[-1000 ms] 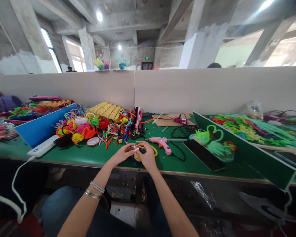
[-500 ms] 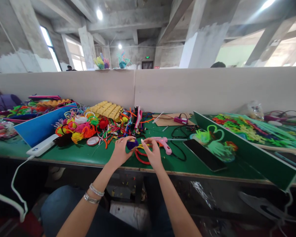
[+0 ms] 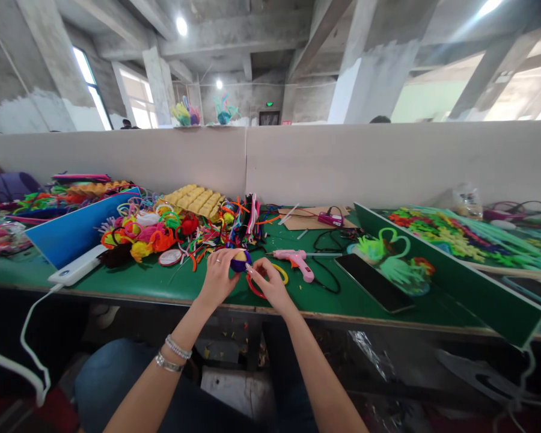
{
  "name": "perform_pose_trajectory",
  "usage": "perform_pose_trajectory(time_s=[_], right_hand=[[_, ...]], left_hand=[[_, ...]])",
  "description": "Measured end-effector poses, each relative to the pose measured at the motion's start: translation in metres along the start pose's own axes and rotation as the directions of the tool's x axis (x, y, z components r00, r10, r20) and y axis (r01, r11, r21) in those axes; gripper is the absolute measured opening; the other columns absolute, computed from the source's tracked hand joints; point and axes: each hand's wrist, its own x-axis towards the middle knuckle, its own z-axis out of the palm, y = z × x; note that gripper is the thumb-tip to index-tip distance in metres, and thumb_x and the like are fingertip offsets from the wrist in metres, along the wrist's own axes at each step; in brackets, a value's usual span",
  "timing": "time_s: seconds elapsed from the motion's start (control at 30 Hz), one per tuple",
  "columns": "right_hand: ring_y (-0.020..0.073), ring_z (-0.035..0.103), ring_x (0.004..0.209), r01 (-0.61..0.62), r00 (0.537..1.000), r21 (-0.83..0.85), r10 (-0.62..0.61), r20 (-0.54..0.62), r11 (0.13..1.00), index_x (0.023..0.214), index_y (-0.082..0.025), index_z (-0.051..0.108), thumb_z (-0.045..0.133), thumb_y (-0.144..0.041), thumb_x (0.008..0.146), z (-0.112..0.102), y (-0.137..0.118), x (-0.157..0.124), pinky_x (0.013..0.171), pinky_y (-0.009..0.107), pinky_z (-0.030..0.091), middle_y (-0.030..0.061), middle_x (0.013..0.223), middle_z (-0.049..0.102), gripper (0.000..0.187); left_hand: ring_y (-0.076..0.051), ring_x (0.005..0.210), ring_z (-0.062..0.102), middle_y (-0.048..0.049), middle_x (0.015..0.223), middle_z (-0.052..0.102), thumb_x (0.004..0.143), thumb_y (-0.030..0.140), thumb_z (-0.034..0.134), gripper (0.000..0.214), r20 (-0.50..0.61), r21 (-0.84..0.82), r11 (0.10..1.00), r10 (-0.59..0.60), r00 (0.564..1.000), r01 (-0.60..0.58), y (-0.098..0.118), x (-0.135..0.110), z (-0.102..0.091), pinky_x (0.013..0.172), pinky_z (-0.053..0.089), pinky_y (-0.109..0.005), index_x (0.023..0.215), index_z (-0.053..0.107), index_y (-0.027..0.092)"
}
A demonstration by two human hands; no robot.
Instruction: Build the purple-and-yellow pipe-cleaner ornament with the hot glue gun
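Note:
My left hand point(image 3: 219, 278) is closed round a small ball-shaped piece point(image 3: 240, 263), purple with a pale yellow patch on top. The fingertips of my right hand point(image 3: 270, 284) are pinched against the ball's right side, and I cannot make out whether they also hold a strand. Below and behind my right hand lie a red loop point(image 3: 253, 287) and a yellow loop point(image 3: 284, 274), partly covered by it. Just beyond, a pink glue gun point(image 3: 300, 261) rests on the green table point(image 3: 171, 282).
To the left are a pile of fuzzy pipe-cleaner pieces point(image 3: 148, 231), a yellow egg-crate foam sheet point(image 3: 193, 199) and a white power bank point(image 3: 79, 266). On the right lie a black phone point(image 3: 373, 282) and green pipe-cleaner swans point(image 3: 394, 264), beside an upright green board point(image 3: 446, 273).
My right fingers have moved left onto the ball, uncovering the yellow loop and more of the glue gun. The ball has turned in my left hand and shows its pale yellow patch.

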Motion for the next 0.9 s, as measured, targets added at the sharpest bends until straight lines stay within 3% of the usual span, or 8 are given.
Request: perform_pose_trajectory(time_s=[0.4, 0.67, 0.9], right_hand=[[0.0098, 0.038, 0.055, -0.036, 0.999, 0.001, 0.035, 0.024, 0.999, 0.066, -0.021, 0.046, 0.055, -0.049, 0.075, 0.000, 0.000, 0.000, 0.052, 0.023, 0.035, -0.0043, 0.061, 0.042, 0.031], [0.0078, 0.032, 0.051, -0.099, 0.991, 0.062, 0.093, 0.092, 0.993, 0.067, -0.021, 0.043, 0.056, -0.049, 0.074, -0.003, 0.001, -0.001, 0.046, 0.021, 0.028, -0.0060, 0.060, 0.037, 0.032], [0.0065, 0.033, 0.049, -0.136, 0.983, 0.117, 0.119, 0.137, 0.984, 0.070, -0.021, 0.044, 0.058, -0.050, 0.073, -0.006, 0.000, -0.003, 0.045, 0.020, 0.027, -0.0071, 0.060, 0.040, 0.032]], left_hand=[[-0.021, 0.086, 0.062, -0.0069, 0.094, 0.068, 0.073, 0.020, 0.060, 0.034, -0.045, 0.022, 1.000, 0.012, 0.999, -0.011, -0.007, -0.002, -0.002, 0.082, 0.040, -0.037, 0.106, 0.051, 0.021], [-0.019, 0.085, 0.064, -0.0059, 0.093, 0.070, 0.077, 0.015, 0.056, 0.028, -0.104, 0.046, 0.990, 0.140, 0.985, -0.136, -0.006, 0.000, -0.009, 0.078, 0.042, -0.034, 0.104, 0.052, 0.021], [-0.018, 0.086, 0.063, -0.0057, 0.093, 0.070, 0.078, 0.015, 0.057, 0.025, -0.129, 0.018, 0.988, 0.157, 0.979, -0.156, -0.001, -0.001, -0.012, 0.082, 0.040, -0.035, 0.102, 0.052, 0.021]])
